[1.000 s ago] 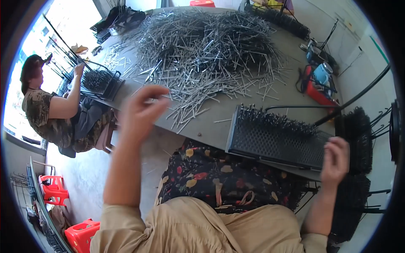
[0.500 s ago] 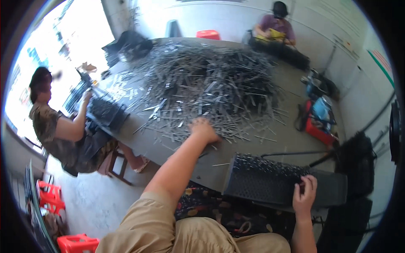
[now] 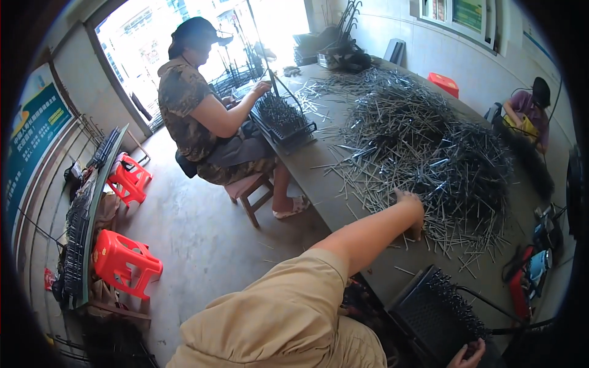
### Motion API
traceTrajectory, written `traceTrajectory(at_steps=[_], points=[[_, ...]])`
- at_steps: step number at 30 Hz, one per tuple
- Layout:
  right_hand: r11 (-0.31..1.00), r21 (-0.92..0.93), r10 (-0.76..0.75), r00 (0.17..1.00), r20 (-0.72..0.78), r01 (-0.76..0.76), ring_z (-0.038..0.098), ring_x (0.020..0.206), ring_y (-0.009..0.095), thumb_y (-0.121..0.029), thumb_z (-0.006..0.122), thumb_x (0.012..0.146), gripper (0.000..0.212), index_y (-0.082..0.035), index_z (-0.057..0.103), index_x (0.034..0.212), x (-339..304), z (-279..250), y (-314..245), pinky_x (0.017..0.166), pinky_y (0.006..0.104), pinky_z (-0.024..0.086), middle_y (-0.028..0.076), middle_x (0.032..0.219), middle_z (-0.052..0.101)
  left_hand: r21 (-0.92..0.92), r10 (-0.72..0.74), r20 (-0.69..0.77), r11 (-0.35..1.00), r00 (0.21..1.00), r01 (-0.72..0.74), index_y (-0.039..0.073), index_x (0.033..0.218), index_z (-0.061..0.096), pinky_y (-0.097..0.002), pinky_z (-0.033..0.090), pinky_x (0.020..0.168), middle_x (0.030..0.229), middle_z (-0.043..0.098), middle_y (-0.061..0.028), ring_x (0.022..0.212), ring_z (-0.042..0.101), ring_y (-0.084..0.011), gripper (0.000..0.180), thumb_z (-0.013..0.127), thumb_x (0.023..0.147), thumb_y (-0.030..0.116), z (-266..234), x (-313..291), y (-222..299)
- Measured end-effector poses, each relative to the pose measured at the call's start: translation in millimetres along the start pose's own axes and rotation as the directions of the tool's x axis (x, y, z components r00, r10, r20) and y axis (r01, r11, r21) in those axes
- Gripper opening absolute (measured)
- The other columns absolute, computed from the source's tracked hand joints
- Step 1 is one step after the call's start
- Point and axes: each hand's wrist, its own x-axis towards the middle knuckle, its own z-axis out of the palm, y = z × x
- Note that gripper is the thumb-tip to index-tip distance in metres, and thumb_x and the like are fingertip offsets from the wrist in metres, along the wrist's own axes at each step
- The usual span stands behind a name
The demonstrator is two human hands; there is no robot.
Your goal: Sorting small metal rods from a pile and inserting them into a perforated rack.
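A large heap of thin grey metal rods (image 3: 399, 135) covers much of the table. My left hand (image 3: 412, 211) reaches down to the heap's near edge, thumb and fingers apart. Part of that hand is turned away, and I see no rod held in it. In front of me, at the table's near edge, sits a black perforated tray (image 3: 423, 316) with many small dark pieces crowded along its far side. At this tray's right part, my right hand (image 3: 469, 354) has its fingers curled together; whatever they may hold is too small to make out.
On the left, a person (image 3: 208, 116) sits on a wooden stool (image 3: 250, 190) working at another filled black tray (image 3: 285, 132). Another person (image 3: 527, 116) sits at the far right. Red plastic stools (image 3: 126, 260) stand on the floor. A red box (image 3: 520, 285) lies on the table's right.
The view has swung to the left, so the heap and tray appear farther right. My left hand stays at the heap's near edge; my right hand remains at the tray.
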Motion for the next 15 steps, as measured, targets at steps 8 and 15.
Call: traceTrajectory(at_steps=[8,15], points=[[0.995,0.075,0.063,0.998,0.008,-0.063,0.064,0.084,0.029,-0.012,0.062,0.090,0.033,-0.002,0.055,0.121,3,-1,-4,0.072,0.0355,0.053,0.017,0.102,0.064,0.024,0.045,-0.061,0.999,0.997,-0.044,-0.004,0.138,0.042,-0.0596,0.030,0.107,0.144,0.042,-0.0175,0.133,0.039,-0.0359,0.104,0.083,0.058,0.049,4,11,-5],[0.988,0.125,0.095,0.995,-0.032,-0.090,0.064,0.084,0.027,-0.009,0.062,0.090,0.035,-0.002,0.053,0.122,0,1,-7,0.073,0.0346,0.052,0.017,0.102,0.064,-0.018,0.035,-0.281,0.999,0.959,-0.042,-0.003,0.126,0.053,-0.0450,0.039,0.096,0.124,0.058,-0.0170,0.118,0.052,-0.0296,0.065,0.071,0.072,0.027,30,19,-9]])
